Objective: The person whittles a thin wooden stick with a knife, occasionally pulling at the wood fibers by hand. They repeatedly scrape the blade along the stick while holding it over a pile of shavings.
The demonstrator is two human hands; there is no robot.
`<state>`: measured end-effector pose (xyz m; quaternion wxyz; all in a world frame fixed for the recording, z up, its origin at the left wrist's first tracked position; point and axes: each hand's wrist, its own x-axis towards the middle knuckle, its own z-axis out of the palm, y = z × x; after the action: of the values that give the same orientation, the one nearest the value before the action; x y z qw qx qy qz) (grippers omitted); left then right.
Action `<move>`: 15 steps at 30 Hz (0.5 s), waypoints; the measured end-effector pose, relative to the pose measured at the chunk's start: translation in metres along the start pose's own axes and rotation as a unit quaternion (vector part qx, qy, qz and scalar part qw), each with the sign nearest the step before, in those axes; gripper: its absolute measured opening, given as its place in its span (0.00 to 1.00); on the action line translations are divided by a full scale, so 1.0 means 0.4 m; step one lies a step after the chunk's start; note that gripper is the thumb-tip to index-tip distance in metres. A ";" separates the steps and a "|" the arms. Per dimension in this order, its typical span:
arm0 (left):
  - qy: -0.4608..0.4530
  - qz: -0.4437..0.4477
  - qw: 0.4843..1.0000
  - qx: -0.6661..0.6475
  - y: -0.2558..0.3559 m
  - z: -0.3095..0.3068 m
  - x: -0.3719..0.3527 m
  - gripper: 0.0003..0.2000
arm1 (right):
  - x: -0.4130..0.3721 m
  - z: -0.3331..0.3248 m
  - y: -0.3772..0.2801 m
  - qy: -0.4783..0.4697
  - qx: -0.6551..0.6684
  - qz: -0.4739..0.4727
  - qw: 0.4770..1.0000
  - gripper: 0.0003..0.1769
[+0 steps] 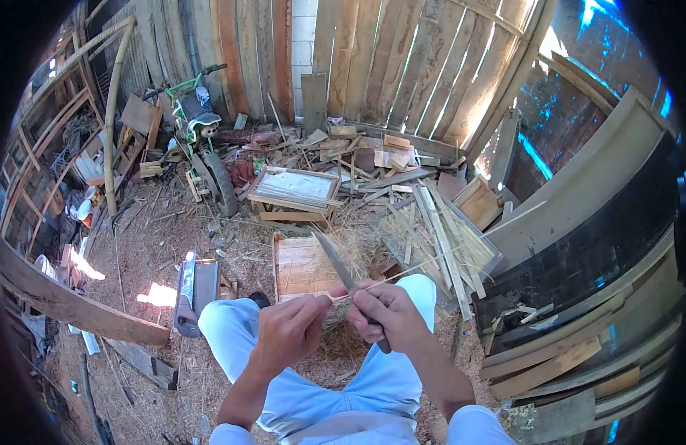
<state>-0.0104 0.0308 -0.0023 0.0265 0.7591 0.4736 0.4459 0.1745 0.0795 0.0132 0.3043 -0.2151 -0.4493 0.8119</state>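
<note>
My right hand [393,315] is closed round the handle of a knife [334,259], whose blade points up and away to the left. Pinched in my left hand [292,326] is the near end of a long, thin wooden strip [448,253]. The strip runs from there past the knife and my right fingers, rising toward the right. Both hands are close together above my lap, between my knees. Whether the blade touches the strip cannot be made out.
A handsaw [186,298] leans by a dark tray [206,282] left of my knee. Ahead are a wooden panel [302,259], a framed board [295,184] and long slats [435,230]. A small motorbike [202,141] stands at the back left; planks [558,363] are stacked at right.
</note>
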 end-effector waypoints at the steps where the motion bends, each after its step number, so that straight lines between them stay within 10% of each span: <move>1: -0.001 0.000 1.000 0.002 -0.001 -0.004 -0.002 0.08 | -0.002 -0.004 -0.007 -0.001 0.001 0.000 1.000 0.19; 11: -0.009 -0.042 0.999 -0.010 -0.033 -0.016 -0.049 0.06 | -0.036 -0.092 -0.092 0.118 0.012 -0.092 0.989 0.19; 15: -0.013 -0.024 0.999 -0.028 -0.008 0.004 -0.013 0.05 | 0.006 -0.048 0.019 -0.058 -0.008 0.007 0.998 0.29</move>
<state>-0.0124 0.0295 -0.0080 0.0648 0.7525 0.4784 0.4480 0.1822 0.0896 -0.0032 0.2701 -0.1730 -0.4708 0.8219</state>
